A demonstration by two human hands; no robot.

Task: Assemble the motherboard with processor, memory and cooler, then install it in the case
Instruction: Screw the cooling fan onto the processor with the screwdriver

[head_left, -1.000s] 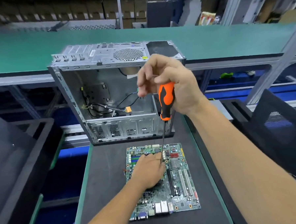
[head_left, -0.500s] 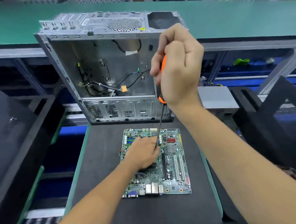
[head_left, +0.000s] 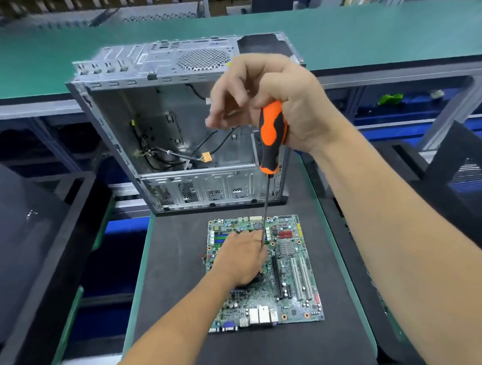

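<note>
Head view. Motherboard flat on black mat, just in front of open case. Inside case: black cables and an orange connector, loose on the floor panel. Left hand resting on board's upper middle, fingers curled down; whatever lay beneath hidden. Right hand gripping orange-black screwdriver upright, thumb and forefinger spread and blurred, shaft tip meeting board beside left hand.

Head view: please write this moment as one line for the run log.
right hand grips screwdriver, tip down at motherboard | left hand rests on motherboard | case open, behind motherboard
</note>
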